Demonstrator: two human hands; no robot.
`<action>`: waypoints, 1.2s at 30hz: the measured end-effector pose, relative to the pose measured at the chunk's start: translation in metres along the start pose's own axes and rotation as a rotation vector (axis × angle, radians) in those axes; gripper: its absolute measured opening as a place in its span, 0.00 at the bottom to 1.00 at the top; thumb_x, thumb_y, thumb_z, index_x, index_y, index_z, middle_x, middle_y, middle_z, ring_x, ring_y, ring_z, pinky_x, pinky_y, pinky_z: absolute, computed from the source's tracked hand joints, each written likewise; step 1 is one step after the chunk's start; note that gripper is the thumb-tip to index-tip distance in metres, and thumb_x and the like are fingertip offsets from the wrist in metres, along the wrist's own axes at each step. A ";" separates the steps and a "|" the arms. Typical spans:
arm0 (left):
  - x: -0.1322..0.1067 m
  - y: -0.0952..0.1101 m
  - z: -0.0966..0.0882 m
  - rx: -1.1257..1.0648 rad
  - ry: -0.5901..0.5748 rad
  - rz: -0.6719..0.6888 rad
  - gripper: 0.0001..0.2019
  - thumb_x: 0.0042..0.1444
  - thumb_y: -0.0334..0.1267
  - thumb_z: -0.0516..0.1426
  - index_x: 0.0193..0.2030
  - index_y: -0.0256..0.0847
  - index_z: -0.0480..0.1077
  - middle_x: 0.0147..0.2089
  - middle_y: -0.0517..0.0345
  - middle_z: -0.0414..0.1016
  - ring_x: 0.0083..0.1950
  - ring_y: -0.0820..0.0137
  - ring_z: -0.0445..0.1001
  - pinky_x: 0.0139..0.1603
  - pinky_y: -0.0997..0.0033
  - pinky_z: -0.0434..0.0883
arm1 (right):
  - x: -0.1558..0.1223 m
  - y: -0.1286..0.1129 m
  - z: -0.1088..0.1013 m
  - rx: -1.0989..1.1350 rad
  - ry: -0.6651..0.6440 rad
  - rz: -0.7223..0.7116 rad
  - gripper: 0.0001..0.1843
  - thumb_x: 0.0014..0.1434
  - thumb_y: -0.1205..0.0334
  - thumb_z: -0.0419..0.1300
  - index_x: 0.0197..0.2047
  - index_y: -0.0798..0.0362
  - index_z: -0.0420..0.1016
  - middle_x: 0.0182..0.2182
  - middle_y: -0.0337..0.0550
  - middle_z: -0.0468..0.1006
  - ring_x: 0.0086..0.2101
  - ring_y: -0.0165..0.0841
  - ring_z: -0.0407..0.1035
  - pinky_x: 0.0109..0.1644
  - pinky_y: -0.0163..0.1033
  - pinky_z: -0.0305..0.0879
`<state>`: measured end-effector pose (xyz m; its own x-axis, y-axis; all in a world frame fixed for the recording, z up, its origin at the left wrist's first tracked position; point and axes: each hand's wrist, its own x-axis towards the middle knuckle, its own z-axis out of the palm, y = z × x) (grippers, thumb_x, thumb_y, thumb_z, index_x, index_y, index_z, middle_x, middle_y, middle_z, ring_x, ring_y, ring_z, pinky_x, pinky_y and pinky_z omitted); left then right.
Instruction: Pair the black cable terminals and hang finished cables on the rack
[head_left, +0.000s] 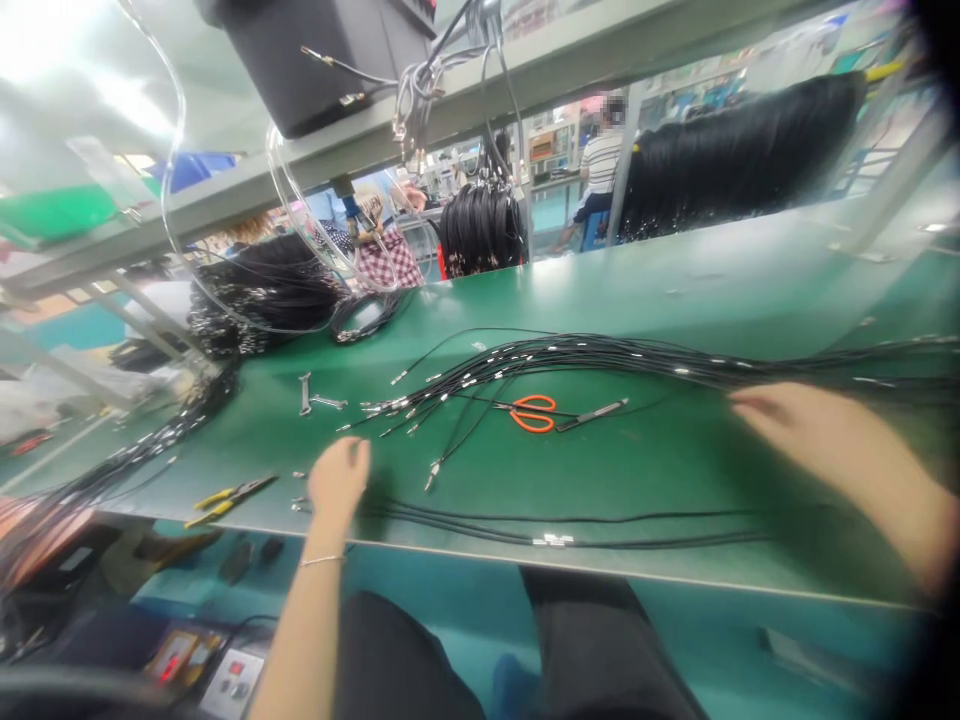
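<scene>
A person's left hand (339, 480) sits at the near edge of a green table (645, 475), its fingers (354, 460) curled and bunched just beside the metal-tipped ends of a run of black cables (525, 527); whether they hold anything cannot be told from this view. Those cables lie almost straight along the table edge, their long axis running left to right, tips pointing left. The right hand (810, 430), well off to the right, is open with fingers extended toward the left, just beside a long sheaf of black wires (637, 358). The sheaf runs across the table and fans out at the left into crimped metal terminals (382, 407).

Orange-handled scissors (534, 413) lie on the strands, with spanners (315, 398) to the left and yellow-handled pliers (231, 498) near the left end of the table. A thin bracelet (322, 561) circles the left wrist. Thick hanks of black cable (739, 155) hang along the far side of the table. Beyond them, a co-worker in a striped shirt (602, 160) stands in a busy workshop.
</scene>
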<state>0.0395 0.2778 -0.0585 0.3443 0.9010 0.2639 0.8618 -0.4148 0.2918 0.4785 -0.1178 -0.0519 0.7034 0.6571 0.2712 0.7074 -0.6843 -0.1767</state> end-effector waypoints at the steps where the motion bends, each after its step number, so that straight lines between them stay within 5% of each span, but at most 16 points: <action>1: -0.006 0.023 0.008 -0.065 -0.067 0.116 0.19 0.64 0.48 0.50 0.49 0.38 0.75 0.41 0.47 0.78 0.43 0.59 0.76 0.46 0.62 0.71 | 0.010 -0.008 0.012 0.015 -0.065 -0.044 0.14 0.64 0.61 0.58 0.51 0.56 0.78 0.51 0.54 0.77 0.47 0.42 0.72 0.44 0.41 0.66; 5: -0.032 0.101 0.041 -0.240 -0.296 0.456 0.15 0.64 0.47 0.53 0.42 0.41 0.78 0.40 0.54 0.80 0.41 0.67 0.76 0.44 0.72 0.71 | 0.046 -0.041 0.043 0.048 -0.171 -0.161 0.11 0.65 0.62 0.57 0.44 0.56 0.80 0.46 0.53 0.77 0.43 0.39 0.71 0.39 0.39 0.60; 8: -0.039 0.130 0.055 -0.257 -0.355 0.534 0.14 0.64 0.45 0.54 0.40 0.40 0.78 0.42 0.50 0.79 0.46 0.64 0.76 0.50 0.67 0.71 | 0.060 -0.047 0.044 0.070 -0.200 -0.202 0.13 0.66 0.62 0.54 0.39 0.57 0.80 0.39 0.53 0.77 0.38 0.36 0.70 0.37 0.39 0.57; 12: -0.023 0.132 0.057 -0.213 -0.368 0.456 0.12 0.65 0.41 0.54 0.41 0.37 0.76 0.48 0.45 0.76 0.55 0.59 0.72 0.60 0.57 0.65 | 0.064 -0.042 0.037 0.115 -0.243 -0.241 0.05 0.60 0.67 0.61 0.34 0.55 0.78 0.36 0.50 0.77 0.34 0.32 0.68 0.37 0.37 0.55; 17: 0.009 0.122 0.056 -0.203 -0.354 0.253 0.15 0.63 0.41 0.58 0.52 0.34 0.70 0.58 0.45 0.69 0.62 0.54 0.66 0.62 0.42 0.62 | 0.068 -0.040 0.031 0.160 -0.186 -0.123 0.07 0.61 0.62 0.61 0.31 0.54 0.74 0.30 0.46 0.75 0.25 0.30 0.62 0.32 0.39 0.50; 23: 0.019 0.147 0.085 -0.515 -0.462 0.253 0.15 0.65 0.45 0.56 0.51 0.36 0.71 0.52 0.49 0.73 0.50 0.63 0.74 0.52 0.55 0.73 | 0.086 -0.052 0.005 0.304 0.074 0.086 0.06 0.63 0.60 0.60 0.37 0.54 0.74 0.29 0.47 0.77 0.28 0.34 0.65 0.35 0.39 0.54; 27: 0.035 0.158 0.102 -0.712 -0.452 0.122 0.16 0.65 0.45 0.57 0.53 0.35 0.70 0.52 0.49 0.72 0.50 0.62 0.74 0.50 0.55 0.74 | 0.094 -0.065 -0.021 0.412 0.280 0.136 0.05 0.61 0.60 0.61 0.35 0.53 0.75 0.26 0.43 0.75 0.28 0.34 0.65 0.36 0.38 0.55; 33: 0.048 0.155 0.103 -0.963 -0.364 -0.075 0.17 0.65 0.46 0.56 0.54 0.36 0.69 0.55 0.48 0.71 0.54 0.60 0.72 0.54 0.52 0.72 | 0.090 -0.088 -0.067 0.628 0.600 0.164 0.07 0.62 0.63 0.55 0.35 0.55 0.72 0.22 0.39 0.68 0.23 0.30 0.62 0.33 0.37 0.60; 36: 0.047 0.152 0.100 -1.093 -0.335 -0.150 0.19 0.65 0.46 0.56 0.56 0.37 0.68 0.57 0.47 0.69 0.54 0.59 0.72 0.54 0.51 0.72 | 0.069 -0.091 -0.088 0.741 0.730 0.097 0.11 0.63 0.54 0.54 0.37 0.54 0.69 0.24 0.41 0.69 0.25 0.31 0.66 0.34 0.38 0.65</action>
<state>0.2239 0.2698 -0.0941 0.4882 0.8713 -0.0505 0.1756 -0.0414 0.9836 0.4566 -0.0382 0.0665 0.7214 0.0899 0.6866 0.6887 -0.1962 -0.6980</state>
